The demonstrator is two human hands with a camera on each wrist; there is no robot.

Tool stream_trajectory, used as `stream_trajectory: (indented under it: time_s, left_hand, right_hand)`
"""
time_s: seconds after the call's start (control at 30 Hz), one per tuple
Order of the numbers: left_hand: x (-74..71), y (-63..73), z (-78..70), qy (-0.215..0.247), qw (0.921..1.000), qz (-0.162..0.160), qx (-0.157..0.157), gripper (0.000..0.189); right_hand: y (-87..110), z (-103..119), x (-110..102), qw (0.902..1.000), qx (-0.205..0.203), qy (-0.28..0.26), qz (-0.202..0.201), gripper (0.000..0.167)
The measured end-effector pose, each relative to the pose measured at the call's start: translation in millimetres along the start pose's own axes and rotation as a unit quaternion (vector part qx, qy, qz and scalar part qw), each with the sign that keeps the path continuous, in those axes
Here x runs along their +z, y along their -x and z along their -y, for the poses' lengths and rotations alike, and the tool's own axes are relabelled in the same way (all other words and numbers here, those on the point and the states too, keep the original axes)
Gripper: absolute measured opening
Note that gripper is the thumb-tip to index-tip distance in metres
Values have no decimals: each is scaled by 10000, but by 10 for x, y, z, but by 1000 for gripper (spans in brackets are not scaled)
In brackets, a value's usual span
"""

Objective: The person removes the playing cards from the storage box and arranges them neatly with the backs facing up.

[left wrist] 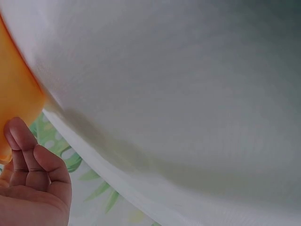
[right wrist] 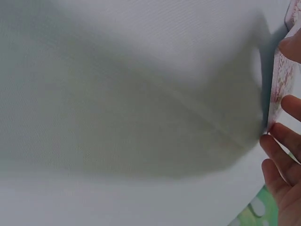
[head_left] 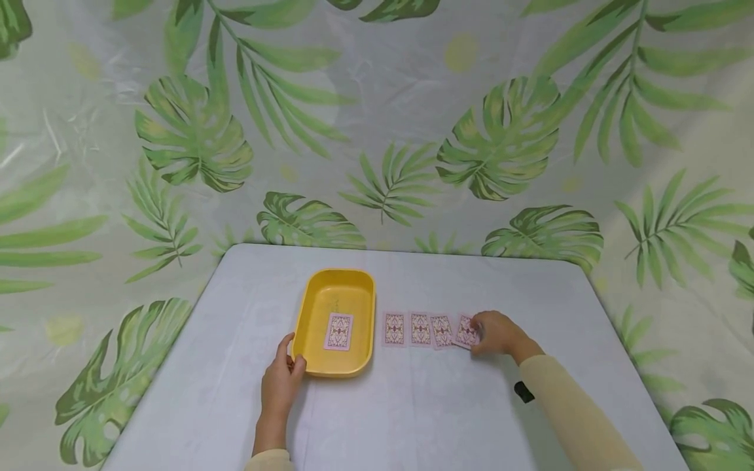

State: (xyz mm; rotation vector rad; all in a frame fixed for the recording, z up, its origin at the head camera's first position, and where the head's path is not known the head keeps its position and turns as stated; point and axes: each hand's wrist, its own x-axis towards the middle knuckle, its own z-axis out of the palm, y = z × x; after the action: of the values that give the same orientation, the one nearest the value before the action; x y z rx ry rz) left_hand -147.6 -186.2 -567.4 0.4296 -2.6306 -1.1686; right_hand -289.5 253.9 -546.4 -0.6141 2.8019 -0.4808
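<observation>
Playing cards [head_left: 420, 328] lie face down in a row on the white table [head_left: 412, 412], just right of the yellow tray [head_left: 364, 307], and another card [head_left: 338, 331] rests on the tray's floor. Your right arm [head_left: 571, 405], pale-sleeved, reaches in from the lower right and slants up toward the row's right end, with your right hand [head_left: 497, 332] turned inward. There you pinch the end card [head_left: 465, 331] between thumb and fingers; it sits askew beside its neighbour, and your right wrist view shows it tilted, an edge at your fingertips, the lower fingers spread a little. Your left arm [head_left: 272, 428] comes nearly straight up from the bottom, and your left hand [head_left: 280, 383] holds the tray at its near left corner, thumb by the rim and fingers bent along the outer wall. Each card back carries the same ornate purple and yellowish pattern inside a pale pink border. You may spot a faint mark [head_left: 336, 304] on the tray's floor, too small to read.
</observation>
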Motion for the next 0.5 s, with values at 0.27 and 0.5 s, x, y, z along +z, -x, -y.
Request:
stream_trajectory:
  time_s: [0.27, 0.5]
  left_hand:
    - [-7, 3, -1, -30, 10000, 33, -41, 52]
    - [-15, 1, -11, -25, 10000, -13, -25, 52]
  right_hand:
    - [-44, -73, 37, 9995, -221, 234, 1, 48]
    - [-44, -121, 21, 9970, -615, 470, -95, 45]
